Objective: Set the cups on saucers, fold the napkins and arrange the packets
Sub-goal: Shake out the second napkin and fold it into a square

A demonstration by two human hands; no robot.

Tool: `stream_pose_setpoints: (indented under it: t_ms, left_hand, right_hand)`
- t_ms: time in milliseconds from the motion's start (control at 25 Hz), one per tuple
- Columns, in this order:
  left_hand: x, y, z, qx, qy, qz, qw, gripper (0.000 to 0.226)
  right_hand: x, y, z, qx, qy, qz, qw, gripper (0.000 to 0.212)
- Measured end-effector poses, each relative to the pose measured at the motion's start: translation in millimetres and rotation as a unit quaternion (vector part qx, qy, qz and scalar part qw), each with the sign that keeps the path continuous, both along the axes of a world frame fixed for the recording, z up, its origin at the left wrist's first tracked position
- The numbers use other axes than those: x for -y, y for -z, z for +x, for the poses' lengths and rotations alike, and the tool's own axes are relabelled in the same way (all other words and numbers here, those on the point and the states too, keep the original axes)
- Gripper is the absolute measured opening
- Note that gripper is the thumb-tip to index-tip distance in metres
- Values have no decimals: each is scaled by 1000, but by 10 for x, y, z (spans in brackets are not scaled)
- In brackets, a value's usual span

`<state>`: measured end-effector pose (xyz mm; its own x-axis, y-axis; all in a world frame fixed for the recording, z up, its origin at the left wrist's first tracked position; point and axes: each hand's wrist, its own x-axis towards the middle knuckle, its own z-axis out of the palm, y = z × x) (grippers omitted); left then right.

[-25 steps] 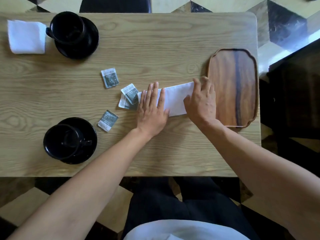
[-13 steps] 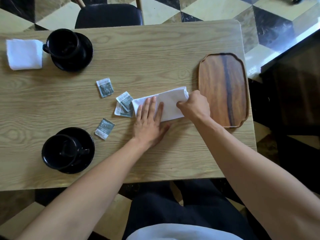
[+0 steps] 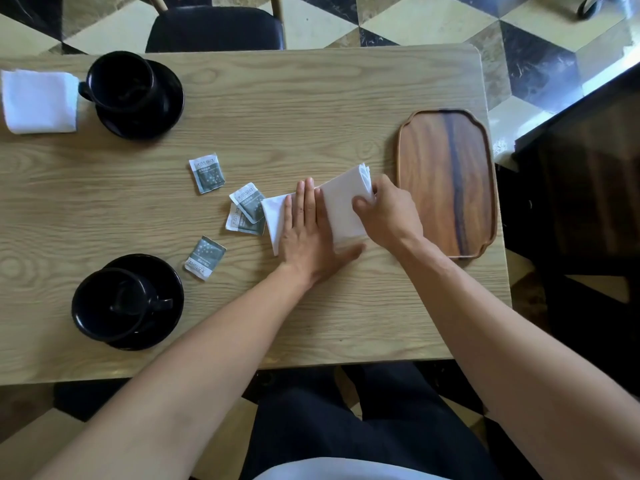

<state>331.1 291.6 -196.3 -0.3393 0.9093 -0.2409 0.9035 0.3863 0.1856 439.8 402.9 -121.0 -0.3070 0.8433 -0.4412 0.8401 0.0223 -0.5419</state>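
The white paper napkin (image 3: 341,206) is lying mid-table, halfway through its fold: the left hand (image 3: 308,233) is pressing it flat with straight fingers while the right hand (image 3: 388,216) is pinching the lifted edge. Next, I reckon, that flap needs laying over squarely. The pale oak-grain table (image 3: 311,98) is standing on a chequered floor (image 3: 433,22).
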Motion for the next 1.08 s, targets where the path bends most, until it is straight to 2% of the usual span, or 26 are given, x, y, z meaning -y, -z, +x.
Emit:
stream_pose_setpoints:
  t_ms: [80, 160, 240, 320, 360, 400, 520, 560, 680, 800, 880, 920, 1000, 1080]
  left_hand:
    - [-13, -7, 24, 2, -8, -18, 1000, 140]
    - [-25, -36, 32, 3, 0, -30, 1000, 135]
    - [-3, -116, 35, 9, 11, -5, 1000, 113]
    - [81, -190, 45, 20, 16, 77, 997, 86]
    - [147, -221, 30, 19, 13, 110, 994, 79]
    - [232, -249, -12, 11, 4, 120, 993, 82]
    - [643, -273, -212, -8, -44, 42, 998, 111]
    - [793, -268, -285, -6, -59, 32, 998, 113]
    - [1103, -304, -414, 30, -89, 59, 994, 88]
    - [1155, -313, -448, 38, -118, 113, 986, 59]
    - [1117, -338, -466, 53, -137, 124, 981, 55]
    - [1091, -359, -478, 61, -138, 137, 979, 55]
    - [1016, -363, -477, 67, -115, 193, 972, 51]
    - [892, -353, -431, 75, -66, 246, 964, 49]
  right_hand:
    - [68, -34, -23, -44, 3, 16, 999, 19]
    - [173, -87, -115, -84, -4, 33, 996, 15]
    - [312, -129, -255, -111, -19, 26, 993, 14]
    - [455, -142, -397, -125, -36, 3, 992, 16]
    - [510, -147, -461, -125, -41, -3, 991, 19]
    - [562, -150, -520, -122, -41, -3, 992, 23]
    - [720, -103, -653, -92, -34, 23, 995, 34]
    - [779, -72, -701, -78, -38, 34, 996, 39]
    - [962, 80, -845, -35, -67, 69, 995, 41]
    - [1108, 228, -906, -4, -145, 92, 985, 42]
    - [1164, 293, -868, 4, -174, 78, 982, 46]
    - [1166, 308, -837, -13, -169, 70, 983, 43]
    - [1123, 317, -729, -104, -130, 89, 982, 29]
    - [992, 326, -586, -170, -90, 183, 964, 24]
